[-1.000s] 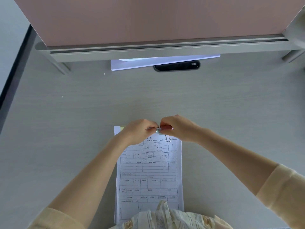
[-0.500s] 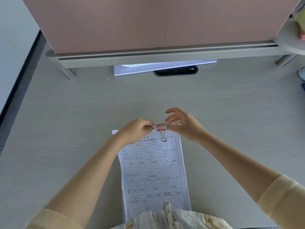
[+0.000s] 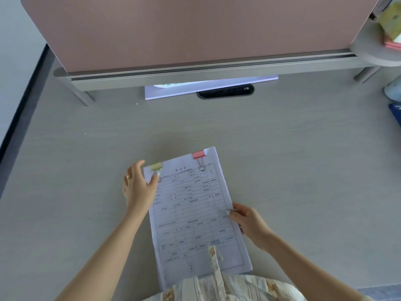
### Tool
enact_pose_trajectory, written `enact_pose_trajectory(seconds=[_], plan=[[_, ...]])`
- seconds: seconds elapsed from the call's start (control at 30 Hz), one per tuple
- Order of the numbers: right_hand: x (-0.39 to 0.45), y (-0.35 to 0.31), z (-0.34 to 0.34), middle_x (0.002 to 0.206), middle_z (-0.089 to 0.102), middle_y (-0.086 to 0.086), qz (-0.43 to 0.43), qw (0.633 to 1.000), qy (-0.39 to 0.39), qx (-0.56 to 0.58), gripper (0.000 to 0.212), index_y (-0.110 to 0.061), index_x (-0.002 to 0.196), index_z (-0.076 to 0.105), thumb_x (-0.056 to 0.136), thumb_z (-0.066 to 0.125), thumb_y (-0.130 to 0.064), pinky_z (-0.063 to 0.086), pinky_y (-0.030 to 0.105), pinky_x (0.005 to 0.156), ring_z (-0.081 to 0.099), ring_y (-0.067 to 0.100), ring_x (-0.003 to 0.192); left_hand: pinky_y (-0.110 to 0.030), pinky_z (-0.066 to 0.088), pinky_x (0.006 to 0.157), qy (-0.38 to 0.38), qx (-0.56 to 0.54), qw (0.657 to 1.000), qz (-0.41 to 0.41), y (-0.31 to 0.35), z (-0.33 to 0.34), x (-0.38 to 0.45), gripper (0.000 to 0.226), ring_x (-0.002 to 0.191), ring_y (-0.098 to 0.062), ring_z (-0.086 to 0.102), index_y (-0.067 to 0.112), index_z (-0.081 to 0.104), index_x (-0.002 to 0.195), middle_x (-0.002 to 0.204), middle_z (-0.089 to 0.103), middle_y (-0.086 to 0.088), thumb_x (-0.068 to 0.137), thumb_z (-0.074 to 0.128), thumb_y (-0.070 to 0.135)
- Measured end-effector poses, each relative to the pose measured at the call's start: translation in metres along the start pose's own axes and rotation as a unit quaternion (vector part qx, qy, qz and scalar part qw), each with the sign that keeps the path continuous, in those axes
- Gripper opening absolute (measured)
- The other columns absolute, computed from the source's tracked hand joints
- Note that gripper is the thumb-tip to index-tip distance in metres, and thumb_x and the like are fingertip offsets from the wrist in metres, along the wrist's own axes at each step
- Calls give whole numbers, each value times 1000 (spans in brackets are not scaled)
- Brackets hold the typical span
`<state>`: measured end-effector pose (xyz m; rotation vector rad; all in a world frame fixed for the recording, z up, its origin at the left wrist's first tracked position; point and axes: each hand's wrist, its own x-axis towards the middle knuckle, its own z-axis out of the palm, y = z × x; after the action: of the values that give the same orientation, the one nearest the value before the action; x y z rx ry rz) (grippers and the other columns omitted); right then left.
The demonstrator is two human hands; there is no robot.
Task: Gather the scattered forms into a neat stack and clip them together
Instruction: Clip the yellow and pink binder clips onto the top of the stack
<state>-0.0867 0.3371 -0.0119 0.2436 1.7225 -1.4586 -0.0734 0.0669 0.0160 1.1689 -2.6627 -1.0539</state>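
A stack of printed forms (image 3: 195, 216) lies on the grey desk, tilted a little clockwise. A pink binder clip (image 3: 198, 155) grips its top edge right of the middle, with its wire handle folded down on the page. A yellow-green binder clip (image 3: 156, 167) grips the top left corner. My left hand (image 3: 137, 187) is beside that corner, fingers spread, thumb touching the paper just under the yellow-green clip. My right hand (image 3: 247, 222) pinches the stack's right edge about halfway down.
A pink partition on a grey rail (image 3: 195, 68) closes the desk's far side. Under it lie a white sheet (image 3: 184, 91) and a black cable slot (image 3: 225, 92). A round shelf with coloured notes (image 3: 390, 29) is at the top right. The desk edge runs down the left.
Both hands have left the pink clip at the top edge. The right hand dropped to the stack's right edge, the left slid to the top left corner. The stack has turned slightly clockwise.
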Motion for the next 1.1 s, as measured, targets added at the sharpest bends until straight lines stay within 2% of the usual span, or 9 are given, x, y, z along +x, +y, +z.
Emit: enact_pose_trajectory(seconds=[0.1,0.17,0.23,0.37,0.5,0.63,0.8,0.93,1.1], plan=[[3,-4,-11,83,75,0,13,998,5,61,21,-16,95,68,92,50,-7,59,29,66,72,13,73,-39,36,98,-66,-125,984,-112,-18,6,-16,66,119,-28,46,11,33,139,135,46,-15,83,63,30],[7,-6,-21,89,74,4,14,996,17,81,19,-12,103,67,92,51,-10,60,35,73,72,18,78,-39,41,92,-128,-187,959,-170,-22,15,-30,52,106,-26,55,13,48,125,120,58,-12,81,62,37],[10,-13,-31,91,72,6,8,995,32,97,20,-10,106,65,91,52,-11,60,35,72,71,19,77,-38,45,83,-194,-172,953,-160,-22,24,-45,27,96,-27,61,12,61,99,100,65,-10,87,57,36],[21,-37,-61,88,71,5,-17,992,72,99,19,-10,104,66,91,52,-11,60,30,66,71,14,71,-34,45,74,-237,-178,947,-122,2,45,-43,28,83,-21,62,2,66,97,90,68,-5,90,55,28],[39,-75,-102,105,69,14,-53,986,143,63,15,-15,99,68,89,57,-15,51,53,92,67,27,87,-32,35,70,-238,-188,948,-99,52,74,-12,36,76,-19,50,-9,60,96,83,59,-10,87,56,26],[61,-109,-143,101,69,26,-73,966,245,46,8,-22,86,72,81,65,-22,48,64,88,63,39,80,-34,37,67,-255,-199,943,-74,103,106,16,33,73,-20,49,-3,62,90,80,57,-11,82,56,28],[86,-124,-178,71,62,-2,-78,944,321,7,20,-8,100,70,84,60,-15,49,29,69,58,16,68,-29,30,53,-226,-112,967,24,141,140,29,28,56,-19,37,8,42,64,58,40,-5,85,54,21],[101,-111,-189,75,61,5,-57,936,344,-45,11,-13,84,70,83,59,-17,46,30,70,54,18,72,-28,21,50,-212,-46,976,30,151,156,32,40,51,-18,29,16,28,56,52,33,3,87,52,22],[111,-107,-183,68,53,7,-28,914,377,-146,18,-2,82,64,80,53,-17,33,28,54,45,22,64,-27,31,54,-237,45,970,6,149,158,36,38,64,-27,51,18,33,56,60,51,0,86,52,29]])
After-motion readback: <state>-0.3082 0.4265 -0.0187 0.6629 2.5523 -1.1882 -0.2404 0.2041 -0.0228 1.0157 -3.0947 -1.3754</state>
